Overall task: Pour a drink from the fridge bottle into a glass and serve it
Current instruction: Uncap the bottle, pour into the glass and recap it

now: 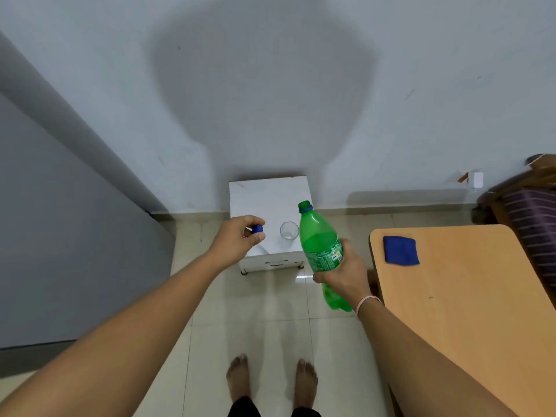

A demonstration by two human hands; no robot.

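Note:
A green plastic bottle [319, 242] with an open mouth and a blue neck ring is tilted slightly, gripped around its label by my right hand [346, 273]. Its mouth sits just right of and above a small empty clear glass [289, 230], which stands upright on a small white stool-like table [264, 194]. My left hand [240, 239] hovers over the table's left side, pinching the blue bottle cap [257, 229] between fingers and thumb, a short way left of the glass.
A wooden table [469, 311] with a blue cloth [401, 250] stands at the right. A grey fridge side [60, 236] fills the left. My bare feet [270, 377] stand on the tiled floor. A white wall lies behind, and a striped fabric item [532, 212] sits at far right.

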